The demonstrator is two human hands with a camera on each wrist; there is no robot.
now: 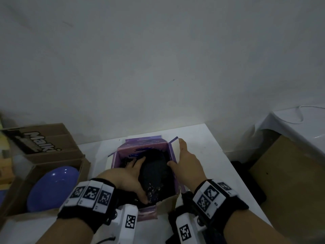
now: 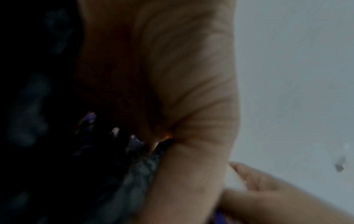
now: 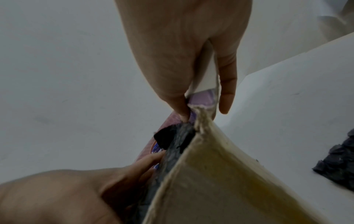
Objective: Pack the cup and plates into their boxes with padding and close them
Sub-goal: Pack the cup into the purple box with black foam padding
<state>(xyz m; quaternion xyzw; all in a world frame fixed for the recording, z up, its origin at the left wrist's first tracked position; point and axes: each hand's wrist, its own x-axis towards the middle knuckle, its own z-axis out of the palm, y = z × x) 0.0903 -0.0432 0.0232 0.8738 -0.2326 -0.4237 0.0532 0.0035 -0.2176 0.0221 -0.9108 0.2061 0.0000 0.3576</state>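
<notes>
A purple box [image 1: 144, 147] stands open in the middle of the white table [image 1: 202, 138]. Inside it lies a bundle of black bubble padding [image 1: 154, 173]; what it wraps is hidden. My left hand [image 1: 135, 175] is down in the box, with the fingers lying straight along the bundle's left side and the thumb at its near end. My right hand [image 1: 177, 154] pinches the box's right wall, thumb inside and fingers outside. The right wrist view shows that pinch [image 3: 204, 106] on the purple box's edge [image 3: 201, 98], with the padding [image 3: 176, 139] below. The left wrist view is mostly dark palm [image 2: 182, 91].
A brown cardboard box [image 1: 84, 166] at the left holds a blue plate [image 1: 52, 187]. A printed cardboard box [image 1: 44, 138] stands behind it. A loose piece of black padding [image 3: 339, 163] lies to the right of the purple box. Brown cardboard [image 1: 290, 173] leans beyond the table's right edge.
</notes>
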